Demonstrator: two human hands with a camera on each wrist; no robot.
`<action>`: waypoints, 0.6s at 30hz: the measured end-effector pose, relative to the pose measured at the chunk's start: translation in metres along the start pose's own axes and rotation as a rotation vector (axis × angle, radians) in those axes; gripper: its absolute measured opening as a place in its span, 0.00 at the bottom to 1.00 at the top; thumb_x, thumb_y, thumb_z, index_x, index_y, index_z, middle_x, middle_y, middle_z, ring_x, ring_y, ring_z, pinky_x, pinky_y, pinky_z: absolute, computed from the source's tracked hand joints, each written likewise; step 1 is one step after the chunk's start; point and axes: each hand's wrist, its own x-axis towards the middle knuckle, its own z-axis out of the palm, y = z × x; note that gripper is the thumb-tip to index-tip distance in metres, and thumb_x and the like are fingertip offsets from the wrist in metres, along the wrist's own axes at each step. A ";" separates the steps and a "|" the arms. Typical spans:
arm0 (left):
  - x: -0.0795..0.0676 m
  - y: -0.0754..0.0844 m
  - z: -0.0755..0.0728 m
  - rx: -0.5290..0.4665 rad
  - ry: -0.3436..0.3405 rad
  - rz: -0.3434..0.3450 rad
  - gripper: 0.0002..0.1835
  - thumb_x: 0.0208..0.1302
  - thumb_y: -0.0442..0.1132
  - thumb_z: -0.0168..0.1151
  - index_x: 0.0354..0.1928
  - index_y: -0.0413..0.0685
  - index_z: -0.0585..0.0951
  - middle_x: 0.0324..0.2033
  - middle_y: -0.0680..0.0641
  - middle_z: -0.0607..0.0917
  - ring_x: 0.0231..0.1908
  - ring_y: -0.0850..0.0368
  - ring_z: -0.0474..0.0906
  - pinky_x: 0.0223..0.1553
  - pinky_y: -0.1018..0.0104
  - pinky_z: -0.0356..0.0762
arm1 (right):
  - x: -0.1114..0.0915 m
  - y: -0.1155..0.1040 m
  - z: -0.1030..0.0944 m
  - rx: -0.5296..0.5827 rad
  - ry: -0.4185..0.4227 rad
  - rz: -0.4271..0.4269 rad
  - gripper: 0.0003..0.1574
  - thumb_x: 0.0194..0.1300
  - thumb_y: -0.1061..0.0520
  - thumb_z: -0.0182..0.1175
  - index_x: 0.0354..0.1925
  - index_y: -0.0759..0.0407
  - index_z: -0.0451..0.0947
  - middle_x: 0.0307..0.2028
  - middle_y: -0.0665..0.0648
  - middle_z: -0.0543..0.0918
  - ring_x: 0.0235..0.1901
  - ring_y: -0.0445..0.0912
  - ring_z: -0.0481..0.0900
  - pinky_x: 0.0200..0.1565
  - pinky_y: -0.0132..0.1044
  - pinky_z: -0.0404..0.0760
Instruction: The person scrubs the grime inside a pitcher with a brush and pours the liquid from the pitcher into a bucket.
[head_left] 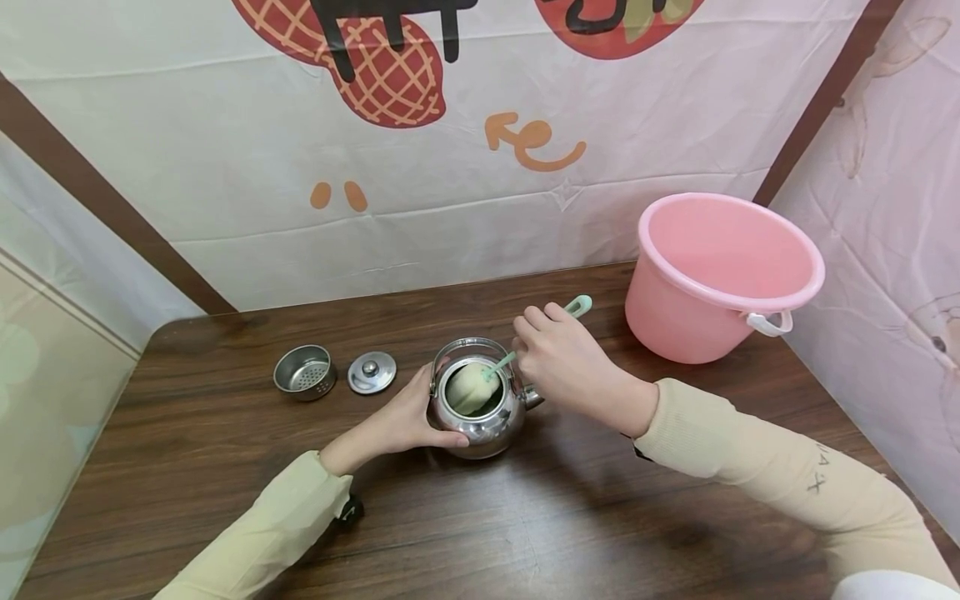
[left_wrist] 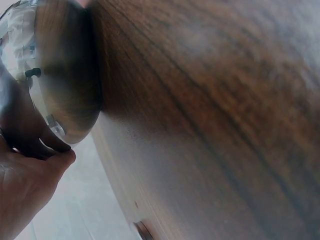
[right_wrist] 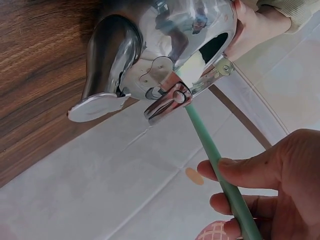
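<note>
Kettle (head_left: pixel 487 432): shiny metal, sitting around the middle of the table, top off, mouth facing up. Spout (right_wrist: pixel 112 55) points over to the right, with a flat metal piece at its tip.
Left hand (head_left: pixel 408 417): gripping the kettle's body from the left, thumb on the near side, fingers round the far side.
Brush (head_left: pixel 472 388): pale spongy head down in the kettle's mouth, thin green stick slanting up and out to the right.
Right hand (head_left: pixel 558 362): pinching that green stick, thumb against fingers, pretty clear from the right wrist view.
Lid (head_left: pixel 372 372): small round metal one with a knob on top, lying knob-up left of the kettle, not touching it.
Strainer (head_left: pixel 306 372): metal cup with a holey bottom, open side up, just left of the lid.
Bucket (head_left: pixel 690 321): pink, white handle hanging off the rim, back right of the table (head_left: pixel 247 450), well apart from the kettle.
Table: dark wood grain, patterned cloth (head_left: pixel 450 233) hung behind it.
</note>
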 end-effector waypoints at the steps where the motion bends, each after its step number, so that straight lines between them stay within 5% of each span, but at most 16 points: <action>1: 0.000 0.000 0.000 0.001 0.001 0.002 0.60 0.35 0.51 0.77 0.65 0.31 0.51 0.61 0.32 0.61 0.61 0.41 0.59 0.60 0.48 0.59 | 0.000 0.000 0.001 0.003 0.004 -0.001 0.11 0.56 0.63 0.54 0.20 0.58 0.79 0.22 0.54 0.68 0.25 0.49 0.63 0.29 0.36 0.60; 18: 0.002 -0.003 0.001 -0.002 -0.003 -0.021 0.61 0.33 0.52 0.77 0.66 0.33 0.51 0.61 0.33 0.61 0.61 0.43 0.58 0.60 0.50 0.58 | 0.003 -0.009 -0.003 0.016 0.044 -0.045 0.11 0.54 0.64 0.51 0.24 0.58 0.80 0.22 0.53 0.68 0.26 0.48 0.64 0.30 0.35 0.62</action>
